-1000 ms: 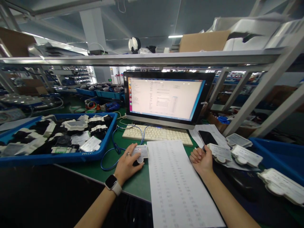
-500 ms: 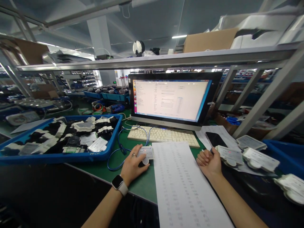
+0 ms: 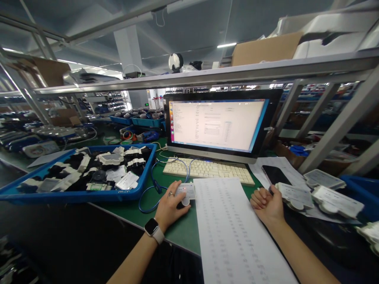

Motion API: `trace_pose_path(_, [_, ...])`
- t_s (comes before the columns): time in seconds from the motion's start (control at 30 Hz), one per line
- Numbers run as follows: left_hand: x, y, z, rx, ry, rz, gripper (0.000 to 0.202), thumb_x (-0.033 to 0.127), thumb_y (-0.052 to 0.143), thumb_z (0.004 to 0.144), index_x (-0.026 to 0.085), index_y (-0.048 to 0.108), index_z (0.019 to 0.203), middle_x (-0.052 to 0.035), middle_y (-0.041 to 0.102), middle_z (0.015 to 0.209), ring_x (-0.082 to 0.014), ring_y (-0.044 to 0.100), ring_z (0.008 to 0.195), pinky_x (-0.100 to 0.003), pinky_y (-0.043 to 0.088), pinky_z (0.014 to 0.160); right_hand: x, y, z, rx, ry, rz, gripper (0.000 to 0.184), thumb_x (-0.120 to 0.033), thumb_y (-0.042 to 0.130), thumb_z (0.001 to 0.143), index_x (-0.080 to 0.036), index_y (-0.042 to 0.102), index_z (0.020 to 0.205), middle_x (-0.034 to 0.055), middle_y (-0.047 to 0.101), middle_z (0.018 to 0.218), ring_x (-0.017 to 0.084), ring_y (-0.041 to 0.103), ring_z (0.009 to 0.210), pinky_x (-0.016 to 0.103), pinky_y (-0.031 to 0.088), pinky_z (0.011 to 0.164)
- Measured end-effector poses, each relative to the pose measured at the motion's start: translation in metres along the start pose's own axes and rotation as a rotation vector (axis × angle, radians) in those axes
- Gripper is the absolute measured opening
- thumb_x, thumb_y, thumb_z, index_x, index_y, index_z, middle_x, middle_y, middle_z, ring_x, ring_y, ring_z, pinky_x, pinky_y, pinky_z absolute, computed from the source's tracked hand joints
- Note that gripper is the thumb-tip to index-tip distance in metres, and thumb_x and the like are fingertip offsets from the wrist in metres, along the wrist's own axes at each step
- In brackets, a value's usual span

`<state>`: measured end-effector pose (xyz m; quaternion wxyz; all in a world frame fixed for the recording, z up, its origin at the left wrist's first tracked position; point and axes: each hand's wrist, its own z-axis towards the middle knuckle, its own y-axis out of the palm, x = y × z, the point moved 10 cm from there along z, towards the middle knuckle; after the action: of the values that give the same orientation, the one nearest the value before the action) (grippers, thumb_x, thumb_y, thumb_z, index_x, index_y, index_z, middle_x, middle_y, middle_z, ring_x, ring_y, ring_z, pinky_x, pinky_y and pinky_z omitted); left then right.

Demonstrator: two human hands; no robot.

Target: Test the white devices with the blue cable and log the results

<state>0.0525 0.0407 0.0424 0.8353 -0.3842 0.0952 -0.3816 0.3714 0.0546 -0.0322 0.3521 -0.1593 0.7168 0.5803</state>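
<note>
My left hand (image 3: 171, 205), with a ring and a watch on it, rests on the green bench and grips a small white plastic module (image 3: 188, 192). A red light shows on the module's face beside my fingers. My right hand (image 3: 268, 205) is curled closed at the right edge of a long printed sheet (image 3: 225, 221). Whatever its fingers hold, if anything, is hidden. Just right of that hand lies another white module (image 3: 294, 195), with a second white module (image 3: 337, 201) beyond it.
A blue tray (image 3: 142, 181) of white and black modules stands at left. Behind the sheet are a keyboard (image 3: 207, 169) and a lit monitor (image 3: 217, 126). A phone (image 3: 276, 174) lies on papers at right. A blue cable (image 3: 142, 201) loops beside my left hand. An overhead shelf (image 3: 207, 75) crosses above.
The whole view has shifted slightly, so things appear a little further right. Both hands keep about the same pose and place on the bench. The red light on the right-hand module no longer shows.
</note>
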Motion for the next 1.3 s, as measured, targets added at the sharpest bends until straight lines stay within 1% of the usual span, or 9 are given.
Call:
trace_pose_path(0.23, [-0.0005,0.0008,-0.0002,-0.007,0.003,0.005,0.025,0.029,0.067,0.072,0.019,0.059,0.093,-0.0146,0.047,0.129,-0.0304,0.045,0.12,-0.045,0.048,0.094,0.0006,0.0,-0.001,0.008,0.002,0.005,0.043,-0.046,0.049,0.077,-0.021,0.039,0.044,-0.0065,0.028,0.036,0.005,0.023,0.029,0.018,0.02,0.026])
trace_pose_path(0.47, [0.0003,0.0003,-0.0002,-0.001,0.015,0.003,0.026,0.028,0.067,0.072,0.018,0.059,0.094,-0.0158,0.046,0.129,-0.0306,0.044,0.121,-0.044,0.047,0.095,-0.001,0.0016,-0.0004,-0.048,-0.009,-0.029,0.047,-0.053,0.045,0.079,-0.021,0.038,0.046,-0.0059,0.029,0.038,0.006,0.025,0.029,0.019,0.023,0.027])
trace_pose_path(0.67, [-0.0016,0.0027,-0.0006,-0.01,0.012,-0.002,0.027,0.029,0.068,0.071,0.017,0.06,0.093,-0.0168,0.047,0.128,-0.0311,0.045,0.12,-0.044,0.047,0.095,0.0027,0.0001,-0.0033,0.029,0.039,0.062,0.049,-0.05,0.038,0.083,-0.02,0.038,0.045,-0.0049,0.029,0.036,0.006,0.024,0.028,0.019,0.019,0.026])
trace_pose_path(0.9, [-0.0006,0.0018,-0.001,-0.006,0.018,0.007,0.027,0.029,0.067,0.071,0.017,0.06,0.094,-0.017,0.047,0.129,-0.0316,0.044,0.121,-0.043,0.047,0.095,0.0032,0.0034,-0.0052,0.039,0.052,0.088,0.051,-0.049,0.032,0.086,-0.02,0.038,0.045,-0.0046,0.03,0.035,0.006,0.024,0.028,0.019,0.018,0.026])
trace_pose_path(1.13, [-0.0007,0.002,-0.0008,-0.001,0.015,0.002,0.026,0.03,0.067,0.071,0.017,0.06,0.093,-0.0165,0.046,0.129,-0.0311,0.045,0.12,-0.044,0.046,0.096,0.0033,0.0016,-0.0047,0.046,0.053,0.083,0.051,-0.049,0.032,0.087,-0.02,0.037,0.045,-0.0047,0.03,0.035,0.006,0.024,0.027,0.019,0.018,0.026])
trace_pose_path(1.3, [-0.0011,0.0019,-0.0005,0.001,0.012,-0.005,0.026,0.03,0.068,0.07,0.017,0.061,0.092,-0.0167,0.048,0.128,-0.0309,0.046,0.119,-0.044,0.046,0.096,0.0028,0.001,-0.0036,0.018,0.04,0.069,0.049,-0.051,0.037,0.084,-0.02,0.037,0.046,-0.0052,0.03,0.036,0.006,0.026,0.028,0.019,0.019,0.027])
